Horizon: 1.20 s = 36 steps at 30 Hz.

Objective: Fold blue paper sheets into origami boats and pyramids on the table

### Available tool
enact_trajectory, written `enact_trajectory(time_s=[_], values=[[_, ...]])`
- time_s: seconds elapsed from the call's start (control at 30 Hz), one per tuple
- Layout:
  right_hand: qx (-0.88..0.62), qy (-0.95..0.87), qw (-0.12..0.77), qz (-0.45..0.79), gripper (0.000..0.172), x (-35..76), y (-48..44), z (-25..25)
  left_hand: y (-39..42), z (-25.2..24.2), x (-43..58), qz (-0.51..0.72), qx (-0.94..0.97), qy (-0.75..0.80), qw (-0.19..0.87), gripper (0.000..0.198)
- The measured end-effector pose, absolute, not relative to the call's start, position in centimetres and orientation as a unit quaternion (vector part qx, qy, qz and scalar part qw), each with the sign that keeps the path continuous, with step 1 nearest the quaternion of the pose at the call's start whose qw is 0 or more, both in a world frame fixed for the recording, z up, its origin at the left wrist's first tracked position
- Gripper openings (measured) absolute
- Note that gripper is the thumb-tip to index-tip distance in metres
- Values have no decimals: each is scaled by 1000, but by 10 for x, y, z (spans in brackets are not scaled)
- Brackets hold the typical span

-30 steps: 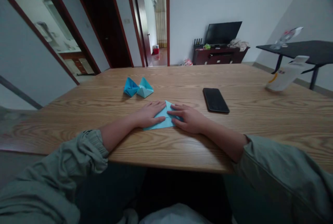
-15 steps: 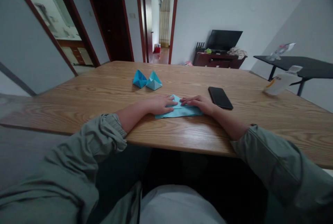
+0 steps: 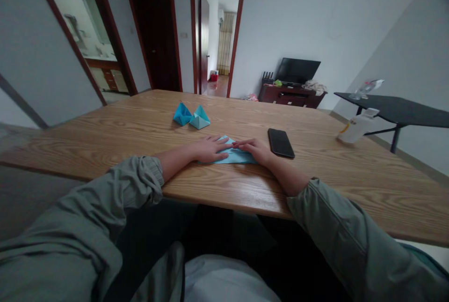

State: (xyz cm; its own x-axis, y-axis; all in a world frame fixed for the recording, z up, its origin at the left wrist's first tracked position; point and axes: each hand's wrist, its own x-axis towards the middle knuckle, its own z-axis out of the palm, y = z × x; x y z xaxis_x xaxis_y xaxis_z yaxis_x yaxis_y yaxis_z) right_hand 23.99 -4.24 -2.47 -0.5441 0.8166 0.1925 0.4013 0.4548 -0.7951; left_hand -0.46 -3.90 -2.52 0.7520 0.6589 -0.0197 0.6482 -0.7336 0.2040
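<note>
Light-blue paper (image 3: 239, 157) lies folded and flat on the table (image 3: 210, 187), to the left of the phone (image 3: 281, 143), with the left hand (image 3: 209, 149) spread wide over it and the right hand (image 3: 258, 151), nearer the phone, resting its fingers close together on top, neither hand gripping. It looks almost weightless, thin and bendable, easy to crease or tear, so the layered near edge seems the best place for a gentle fingertip pinch.

Left hand (image 3: 210, 149), right hand (image 3: 258, 151) on light-blue paper (image 3: 236, 157), frame centre; folded shapes (image 3: 195, 121) above, left; phone (image 3: 281, 143) right of centre.
</note>
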Motion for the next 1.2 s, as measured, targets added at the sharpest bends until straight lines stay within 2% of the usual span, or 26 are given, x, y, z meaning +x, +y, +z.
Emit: enact_trajectory(time_s=[0.33,0.67,0.83,1.03,1.2], values=[[-403,-811,271,325,37,247,-42,-29,-44,-25,3,18,934,346,81,66],[-404,-804,270,342,36,246,-45,-22,-51,-21,5,-7,938,334,94,91],[-403,-800,268,354,37,251,-44,-19,-53,-11,3,-5,950,300,90,94],[-413,-810,250,332,37,254,-39,-19,-55,-1,-5,-6,960,261,103,90],[-424,-804,249,334,37,250,-44,-16,-56,5,-11,5,957,268,107,66]])
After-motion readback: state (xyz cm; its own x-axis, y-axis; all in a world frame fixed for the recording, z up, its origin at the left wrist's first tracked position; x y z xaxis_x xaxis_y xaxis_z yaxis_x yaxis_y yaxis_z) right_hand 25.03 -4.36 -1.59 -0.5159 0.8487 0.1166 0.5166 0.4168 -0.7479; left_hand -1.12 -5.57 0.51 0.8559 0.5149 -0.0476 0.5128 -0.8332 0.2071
